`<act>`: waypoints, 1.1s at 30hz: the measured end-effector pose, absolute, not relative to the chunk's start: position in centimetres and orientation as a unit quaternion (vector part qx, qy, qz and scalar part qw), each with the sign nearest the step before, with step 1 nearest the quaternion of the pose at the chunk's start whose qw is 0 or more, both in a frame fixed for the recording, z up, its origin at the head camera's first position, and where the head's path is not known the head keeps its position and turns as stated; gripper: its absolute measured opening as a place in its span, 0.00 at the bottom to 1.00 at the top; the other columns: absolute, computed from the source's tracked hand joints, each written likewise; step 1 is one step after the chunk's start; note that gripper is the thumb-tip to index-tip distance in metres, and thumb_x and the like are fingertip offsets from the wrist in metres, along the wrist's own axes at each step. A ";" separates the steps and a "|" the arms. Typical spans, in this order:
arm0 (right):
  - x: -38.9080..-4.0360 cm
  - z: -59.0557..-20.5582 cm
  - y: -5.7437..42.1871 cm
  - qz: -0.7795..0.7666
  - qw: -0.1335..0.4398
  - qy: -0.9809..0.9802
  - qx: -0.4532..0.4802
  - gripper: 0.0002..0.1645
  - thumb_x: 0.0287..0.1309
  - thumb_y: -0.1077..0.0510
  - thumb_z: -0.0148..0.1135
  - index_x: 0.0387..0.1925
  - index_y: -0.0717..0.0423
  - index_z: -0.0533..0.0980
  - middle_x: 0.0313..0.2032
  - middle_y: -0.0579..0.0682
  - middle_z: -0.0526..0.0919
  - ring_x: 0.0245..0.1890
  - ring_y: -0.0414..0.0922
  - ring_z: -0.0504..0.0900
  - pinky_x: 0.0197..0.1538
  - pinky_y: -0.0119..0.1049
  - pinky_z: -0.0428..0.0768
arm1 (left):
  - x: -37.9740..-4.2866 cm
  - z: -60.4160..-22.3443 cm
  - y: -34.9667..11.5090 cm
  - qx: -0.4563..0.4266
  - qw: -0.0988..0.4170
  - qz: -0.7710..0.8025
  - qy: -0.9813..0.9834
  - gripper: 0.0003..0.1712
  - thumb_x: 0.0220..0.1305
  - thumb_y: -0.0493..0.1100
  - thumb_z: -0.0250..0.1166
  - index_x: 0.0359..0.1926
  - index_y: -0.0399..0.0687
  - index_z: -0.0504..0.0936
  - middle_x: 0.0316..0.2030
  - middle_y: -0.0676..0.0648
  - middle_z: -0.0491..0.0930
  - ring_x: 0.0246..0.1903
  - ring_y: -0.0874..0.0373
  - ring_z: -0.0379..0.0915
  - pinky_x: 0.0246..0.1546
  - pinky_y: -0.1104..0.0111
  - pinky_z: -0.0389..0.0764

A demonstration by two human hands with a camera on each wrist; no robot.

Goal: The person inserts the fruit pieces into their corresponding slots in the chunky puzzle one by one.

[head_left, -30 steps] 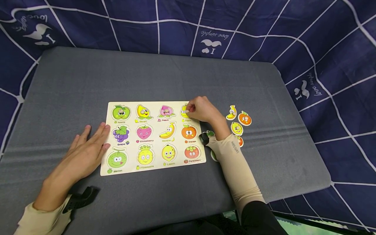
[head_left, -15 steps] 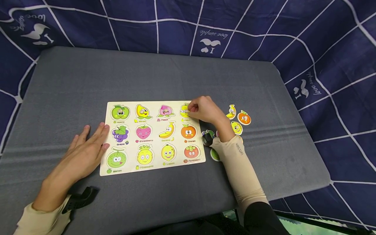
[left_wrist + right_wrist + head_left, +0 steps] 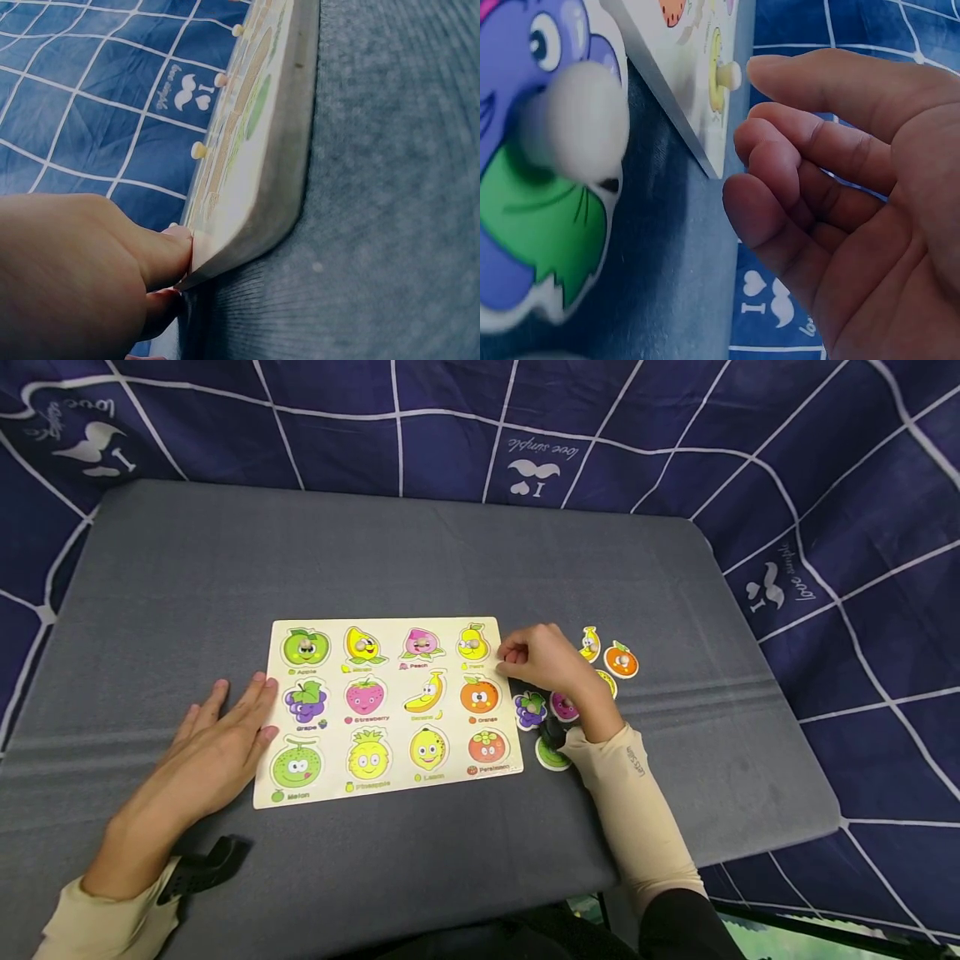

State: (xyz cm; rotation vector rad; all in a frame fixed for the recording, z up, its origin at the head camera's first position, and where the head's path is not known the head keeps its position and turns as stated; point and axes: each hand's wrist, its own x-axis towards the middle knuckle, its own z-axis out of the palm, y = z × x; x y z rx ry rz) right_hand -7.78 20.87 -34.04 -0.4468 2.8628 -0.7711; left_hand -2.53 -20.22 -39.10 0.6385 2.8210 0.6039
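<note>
A cream fruit puzzle board (image 3: 397, 695) lies flat on the grey table. Its top row holds knobbed apple (image 3: 306, 648), mango (image 3: 363, 647), peach (image 3: 421, 645) and pear (image 3: 473, 645) pieces; the lower rows show printed fruit. My left hand (image 3: 213, 760) touches the board's left edge with extended fingers; the left wrist view shows the thumb (image 3: 169, 255) at its corner. Just off the board's right edge, beside the pear, hovers my right hand (image 3: 551, 658), fingers loosely bent and holding nothing. A knobbed grape piece (image 3: 547, 217) looms close in the right wrist view.
Right of the board lie loose pieces: grapes (image 3: 530, 710), a pink one (image 3: 564, 706), a green one (image 3: 552, 755), a banana (image 3: 590, 645), an orange (image 3: 621, 660) and a partly hidden yellow piece (image 3: 609, 682). A blue checked curtain (image 3: 450, 452) surrounds the table (image 3: 360, 552).
My right hand has let go of the pear piece's knob and drawn back to the right, uncovering the pear and more loose pieces. The left hand stays in place.
</note>
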 end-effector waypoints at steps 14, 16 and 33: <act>-5.1 -34.0 22.4 -0.275 0.059 0.947 -0.158 0.08 0.46 0.59 0.69 0.29 0.59 0.82 0.20 0.43 0.78 0.21 0.37 0.75 0.28 0.31 0.75 | -2.5 -39.0 -20.3 0.216 0.095 0.202 0.950 0.32 0.72 0.45 0.43 0.71 0.44 0.42 0.70 0.40 0.41 0.66 0.33 0.24 0.58 0.39 0.28; -4.7 -34.0 22.6 -0.277 0.062 0.947 -0.152 0.08 0.46 0.59 0.69 0.30 0.59 0.82 0.20 0.43 0.78 0.21 0.37 0.75 0.27 0.31 0.75 | -2.5 -39.0 -20.3 0.215 0.095 0.203 0.951 0.32 0.72 0.45 0.43 0.71 0.43 0.43 0.70 0.40 0.41 0.66 0.33 0.24 0.59 0.39 0.29; -2.3 -35.0 24.1 -0.272 0.053 0.947 -0.160 0.06 0.44 0.59 0.71 0.26 0.57 0.81 0.18 0.41 0.76 0.20 0.35 0.74 0.26 0.31 0.74 | -2.7 -39.1 -20.4 0.221 0.101 0.207 0.948 0.32 0.72 0.46 0.42 0.71 0.45 0.41 0.70 0.40 0.40 0.66 0.34 0.23 0.58 0.39 0.29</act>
